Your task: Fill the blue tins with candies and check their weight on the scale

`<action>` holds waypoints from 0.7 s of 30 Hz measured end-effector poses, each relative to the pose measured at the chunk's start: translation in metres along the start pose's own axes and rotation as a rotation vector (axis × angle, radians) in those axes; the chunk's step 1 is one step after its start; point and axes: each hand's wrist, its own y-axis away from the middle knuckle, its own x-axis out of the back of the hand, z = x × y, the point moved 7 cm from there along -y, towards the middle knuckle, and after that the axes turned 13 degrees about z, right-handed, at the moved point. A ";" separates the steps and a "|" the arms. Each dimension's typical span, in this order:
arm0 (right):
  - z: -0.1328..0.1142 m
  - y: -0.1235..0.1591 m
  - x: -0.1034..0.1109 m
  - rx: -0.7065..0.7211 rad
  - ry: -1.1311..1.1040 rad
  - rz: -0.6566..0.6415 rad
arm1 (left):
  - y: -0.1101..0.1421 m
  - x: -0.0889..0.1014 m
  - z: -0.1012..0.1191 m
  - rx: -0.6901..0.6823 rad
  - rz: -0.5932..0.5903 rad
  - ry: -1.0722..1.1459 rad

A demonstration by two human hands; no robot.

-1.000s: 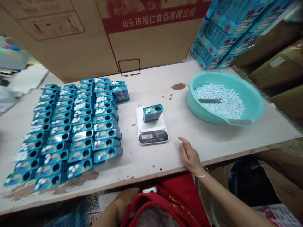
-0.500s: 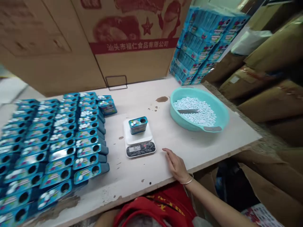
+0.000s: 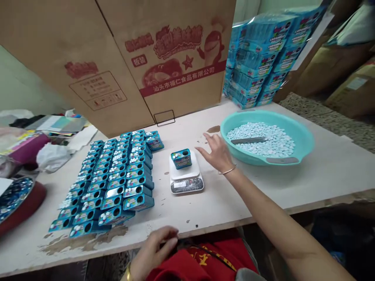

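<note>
A blue oblong box (image 3: 183, 162) stands on the white plastic scale (image 3: 195, 169), presumably for weighing. The right hand (image 3: 216, 153) hovers alongside, fingers apart; by the front edge of the pale bench (image 3: 228, 199) the left hand (image 3: 152, 246) curls, grip unclear.

Tall cardboard box (image 3: 133, 68), crumpled white bag (image 3: 54, 157)

One Blue Box (image 3: 181, 159) on the Scale (image 3: 186, 185)

My right hand (image 3: 215, 154) is spread between scale and turquoise basin (image 3: 303, 134) of white pellets (image 3: 275, 137); my left hand (image 3: 155, 246) curls at the desk (image 3: 222, 203) edge. Rows of matching boxes (image 3: 114, 178) stand to the left.
</note>
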 end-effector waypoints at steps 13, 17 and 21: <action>0.086 0.038 0.050 0.140 0.671 -0.416 | -0.211 0.015 0.069 -0.280 0.502 0.355; 0.070 0.063 0.071 0.127 0.561 -0.475 | -0.225 -0.001 0.071 -0.266 0.351 0.571; 0.036 0.071 0.090 -0.216 0.068 -0.302 | -0.223 0.001 0.080 -0.269 0.333 0.611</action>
